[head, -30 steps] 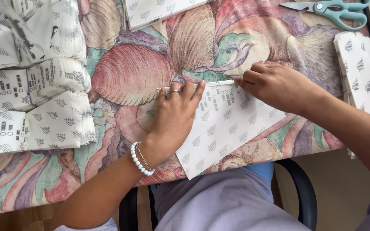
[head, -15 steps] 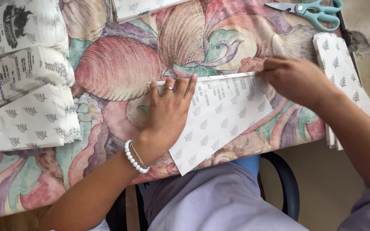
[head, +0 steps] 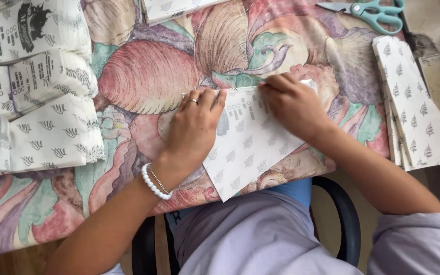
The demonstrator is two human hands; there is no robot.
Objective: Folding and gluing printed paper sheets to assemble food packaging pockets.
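Note:
A white paper sheet (head: 250, 153) printed with small grey leaf shapes lies on the table's front edge, its lower corner hanging over the edge. My left hand (head: 194, 127), with a ring and a white bead bracelet, presses flat on the sheet's left part. My right hand (head: 294, 104) lies with curled fingers along the folded top edge of the same sheet, pressing it down. Neither hand grips anything.
The table wears a cloth (head: 148, 76) with big shell patterns. Stacks of folded printed paper (head: 42, 102) fill the left side. Another pile of leaf-print sheets (head: 418, 112) lies at the right. Teal-handled scissors (head: 373, 11) rest at the top right. A chair (head: 342, 219) shows below.
My right hand has slid leftwards along the sheet's top edge towards my left hand. The left hand stays pressed on the paper.

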